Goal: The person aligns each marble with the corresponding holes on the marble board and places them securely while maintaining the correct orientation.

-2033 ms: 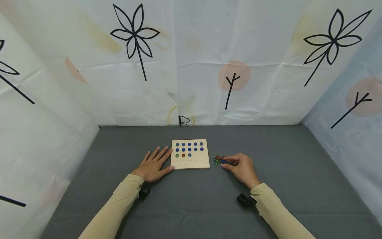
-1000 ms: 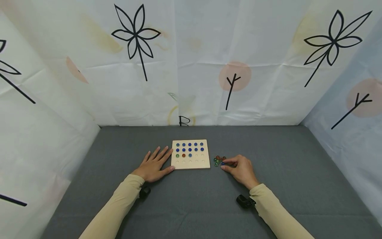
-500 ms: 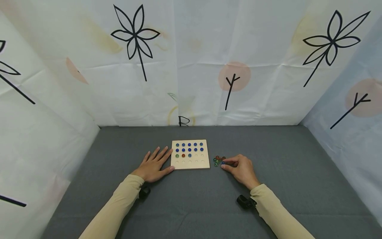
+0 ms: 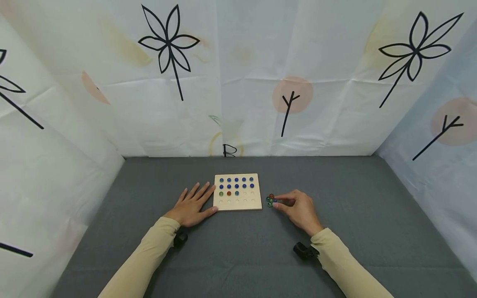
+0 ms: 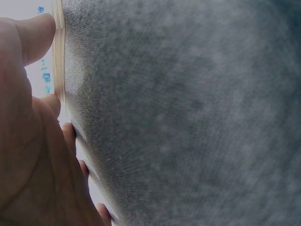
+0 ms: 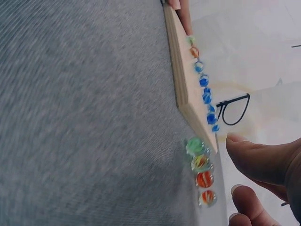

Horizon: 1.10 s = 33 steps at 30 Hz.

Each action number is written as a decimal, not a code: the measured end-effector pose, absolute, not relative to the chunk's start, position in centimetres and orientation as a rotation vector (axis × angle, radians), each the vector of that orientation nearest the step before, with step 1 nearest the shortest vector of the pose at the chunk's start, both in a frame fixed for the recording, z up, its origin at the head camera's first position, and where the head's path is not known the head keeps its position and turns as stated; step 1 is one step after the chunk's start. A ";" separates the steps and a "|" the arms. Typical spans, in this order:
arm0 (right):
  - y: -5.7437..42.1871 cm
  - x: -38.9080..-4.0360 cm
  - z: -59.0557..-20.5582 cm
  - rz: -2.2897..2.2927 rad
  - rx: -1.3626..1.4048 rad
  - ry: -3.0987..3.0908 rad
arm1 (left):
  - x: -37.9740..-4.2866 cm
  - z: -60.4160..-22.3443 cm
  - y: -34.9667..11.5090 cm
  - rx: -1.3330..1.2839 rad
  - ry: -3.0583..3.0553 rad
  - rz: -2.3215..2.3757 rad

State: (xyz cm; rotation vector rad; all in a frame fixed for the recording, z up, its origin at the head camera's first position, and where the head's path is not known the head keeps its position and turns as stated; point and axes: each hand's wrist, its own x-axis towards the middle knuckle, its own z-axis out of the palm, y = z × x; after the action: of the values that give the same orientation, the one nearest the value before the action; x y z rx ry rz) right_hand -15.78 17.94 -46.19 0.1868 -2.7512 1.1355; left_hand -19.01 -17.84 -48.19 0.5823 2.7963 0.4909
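A pale wooden peg board (image 4: 238,203) with round hollows lies on the grey table. Blue marbles fill its two far rows; the third row bears a green, an orange and a blue marble on its left. My left hand (image 4: 191,209) lies flat with spread fingers, its fingertips and thumb touching the board's left edge. To the right of the board, my right hand (image 4: 299,209) reaches over a small cluster of loose marbles (image 6: 204,179), green and orange ones among them. Its thumb and fingers stand apart at the cluster in the right wrist view; the hand partly covers some marbles in the head view.
Grey cloth (image 4: 238,256) covers the table. White printed fabric walls (image 4: 253,82) rise behind it and at both sides. Each wrist wears a black camera, such as the right wrist camera (image 4: 305,251).
My right hand has shifted slightly left over the loose marbles, and its fingers now cover an orange one that showed before. The left hand and the board stay in place.
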 end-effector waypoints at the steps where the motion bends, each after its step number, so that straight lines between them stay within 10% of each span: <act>1: 17.8 -15.8 -46.1 1.138 0.191 -2.747 | -19.0 -48.1 -17.8 0.588 2.797 0.501; 33: 13.6 -17.4 -45.4 1.244 0.312 -2.663 | -19.2 -48.9 -18.1 0.574 2.811 0.481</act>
State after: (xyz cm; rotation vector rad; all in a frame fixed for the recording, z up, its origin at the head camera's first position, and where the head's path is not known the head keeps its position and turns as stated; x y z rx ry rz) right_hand -17.38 13.64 -45.37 0.3124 -2.6627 1.2437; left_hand -19.22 -18.06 -48.90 0.5741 2.8111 0.4807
